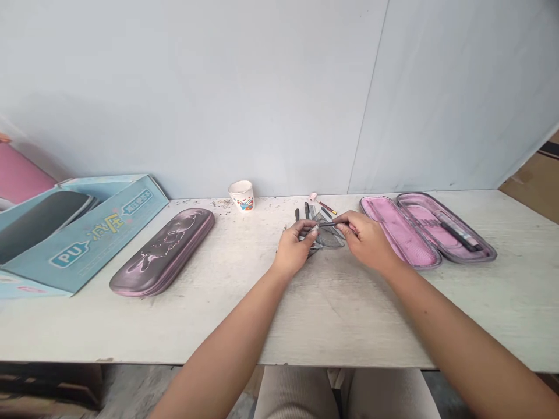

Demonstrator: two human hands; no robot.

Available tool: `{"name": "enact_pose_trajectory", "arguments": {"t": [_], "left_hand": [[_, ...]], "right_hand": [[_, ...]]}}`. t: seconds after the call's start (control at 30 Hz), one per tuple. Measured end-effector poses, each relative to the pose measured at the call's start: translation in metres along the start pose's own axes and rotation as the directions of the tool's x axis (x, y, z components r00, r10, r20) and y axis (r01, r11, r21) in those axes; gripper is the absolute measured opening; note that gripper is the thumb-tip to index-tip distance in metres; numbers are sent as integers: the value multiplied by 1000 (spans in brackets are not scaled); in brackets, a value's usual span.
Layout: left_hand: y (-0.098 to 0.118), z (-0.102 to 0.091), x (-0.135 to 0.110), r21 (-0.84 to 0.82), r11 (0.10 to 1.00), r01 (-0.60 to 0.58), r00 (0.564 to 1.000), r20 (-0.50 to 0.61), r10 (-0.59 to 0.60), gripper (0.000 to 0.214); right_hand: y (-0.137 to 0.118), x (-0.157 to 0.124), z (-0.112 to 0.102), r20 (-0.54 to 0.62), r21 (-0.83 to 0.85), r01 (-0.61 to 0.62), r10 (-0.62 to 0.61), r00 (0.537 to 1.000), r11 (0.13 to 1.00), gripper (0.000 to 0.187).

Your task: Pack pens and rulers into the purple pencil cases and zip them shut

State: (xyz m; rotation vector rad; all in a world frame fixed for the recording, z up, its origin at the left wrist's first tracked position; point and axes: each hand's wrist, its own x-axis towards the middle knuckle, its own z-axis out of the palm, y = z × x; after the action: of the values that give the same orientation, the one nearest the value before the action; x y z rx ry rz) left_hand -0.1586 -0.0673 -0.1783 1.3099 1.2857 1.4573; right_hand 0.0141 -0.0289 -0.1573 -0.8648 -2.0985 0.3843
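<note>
Two bare hands worked at the centre of a white-topped table (345, 320). The right hand (368, 240) was nearly closed, its fingers pinching a slim dark pen (331, 224) held level, tip toward the left hand (293, 248). The left hand's fingers (305, 231) were curled over the edge of transparent grey set squares (328, 237), which lay beneath both hands; whether they gripped them could not be determined. Loose pens (307, 210) and a red pencil (327, 207) lay just behind. An open pink-lined pencil case (425, 228) lay to the right, a closed pencil case (161, 251) to the left.
</note>
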Motion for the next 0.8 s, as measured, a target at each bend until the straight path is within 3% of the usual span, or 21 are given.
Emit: {"name": "enact_pose_trajectory", "arguments": {"t": [0.13, 0.3, 0.63, 0.8], "left_hand": [[2, 0, -5, 239, 961, -141, 990, 36, 136, 16], [5, 6, -12, 379, 883, -278, 959, 162, 232, 23], [5, 9, -15, 217, 950, -223, 968, 166, 189, 22], [5, 11, -10, 40, 997, -63, 991, 120, 57, 14]], "right_hand": [[1, 0, 1, 34, 5, 7, -7, 999, 1000, 16], [-6, -5, 8, -74, 104, -103, 111, 991, 989, 21], [-12, -16, 35, -9, -25, 5, -5, 1000, 1000, 42], [-8, -9, 18, 30, -82, -49, 51, 998, 995, 47]]}}
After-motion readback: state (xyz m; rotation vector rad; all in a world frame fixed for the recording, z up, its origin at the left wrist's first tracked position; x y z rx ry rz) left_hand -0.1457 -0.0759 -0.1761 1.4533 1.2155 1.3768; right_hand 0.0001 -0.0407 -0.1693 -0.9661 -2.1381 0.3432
